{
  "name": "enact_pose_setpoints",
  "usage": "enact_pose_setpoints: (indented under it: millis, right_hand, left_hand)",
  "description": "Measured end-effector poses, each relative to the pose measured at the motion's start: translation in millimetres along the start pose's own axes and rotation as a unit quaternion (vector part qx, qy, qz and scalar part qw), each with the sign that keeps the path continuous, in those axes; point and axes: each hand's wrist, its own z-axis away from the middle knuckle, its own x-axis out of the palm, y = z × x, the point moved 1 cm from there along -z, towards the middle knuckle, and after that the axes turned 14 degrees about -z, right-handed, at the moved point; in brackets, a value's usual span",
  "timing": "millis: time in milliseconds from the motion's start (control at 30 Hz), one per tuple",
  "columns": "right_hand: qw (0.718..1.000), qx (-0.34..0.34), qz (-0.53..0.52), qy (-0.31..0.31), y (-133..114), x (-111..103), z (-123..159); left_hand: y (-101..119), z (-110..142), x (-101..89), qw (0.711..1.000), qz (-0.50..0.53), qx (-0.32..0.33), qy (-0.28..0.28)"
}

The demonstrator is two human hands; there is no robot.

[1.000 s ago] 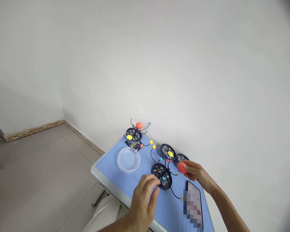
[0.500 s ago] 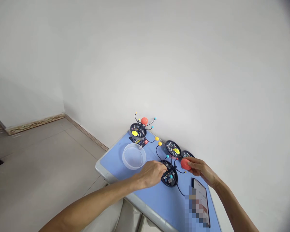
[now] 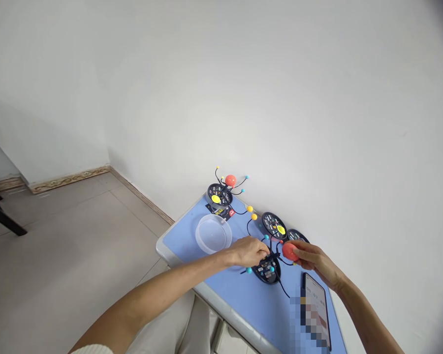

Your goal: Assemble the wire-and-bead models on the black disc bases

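Below centre, right hand: I'm pinching red ball (loosening risks dropping).
Left hand: grip unclear; pressing could tip black frame.

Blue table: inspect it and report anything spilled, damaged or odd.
No spill or damage shows. One oddity: a blocky pixelated patch hides part of the phone and the table beside it, unlike the sharper surroundings.
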Motion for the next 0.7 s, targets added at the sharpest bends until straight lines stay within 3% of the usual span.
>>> enact_pose_setpoints:
  millis: [200,400,700]
  right_hand:
    - [0.999,-0.002,0.023,0.035,0.6,3.9,-5.0]
    - [1.000,0.011,0.021,0.008,-1.5,6.1,-5.5]
    - [0.999,0.017,0.024,0.014,2.0,5.4,-7.8]
  left_hand:
    - [3.5,-10.9,2.6,0.999,-0.029,0.001,-0.026]
    - [4.7,-19.4,8.5,0.998,-0.052,0.005,-0.034]
    - [7.5,-24.2,11.8,0.997,-0.075,0.023,-0.018]
